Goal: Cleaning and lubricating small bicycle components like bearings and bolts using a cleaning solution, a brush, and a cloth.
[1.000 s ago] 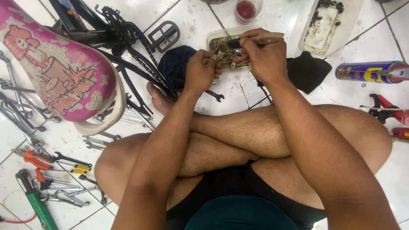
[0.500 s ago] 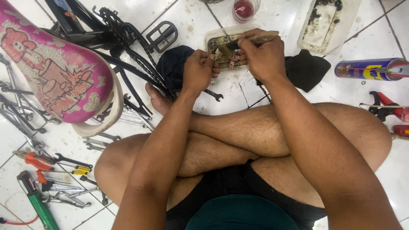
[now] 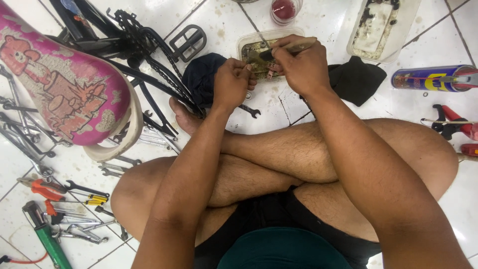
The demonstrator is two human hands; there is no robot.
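I sit cross-legged on a white tiled floor. My right hand (image 3: 301, 67) grips a small brush (image 3: 291, 48) whose dark bristle end points left over a clear plastic tub (image 3: 249, 42) of dirty liquid. My left hand (image 3: 231, 82) is closed around a small metal part (image 3: 269, 72), held at the tub's near edge against the right hand. The part is mostly hidden by my fingers. A bicycle chain (image 3: 164, 82) runs from the frame toward my left hand.
A pink bicycle saddle (image 3: 64, 89) and black frame with a pedal (image 3: 191, 42) lie at the left. Wrenches and pliers (image 3: 64, 209) are scattered lower left. A dark cloth (image 3: 356, 79), spray can (image 3: 433, 78), red cup (image 3: 284, 10) and greasy tray (image 3: 381, 27) sit ahead and right.
Both hands stay together over the tub; the brush has shifted slightly in small strokes. Nothing else moved.
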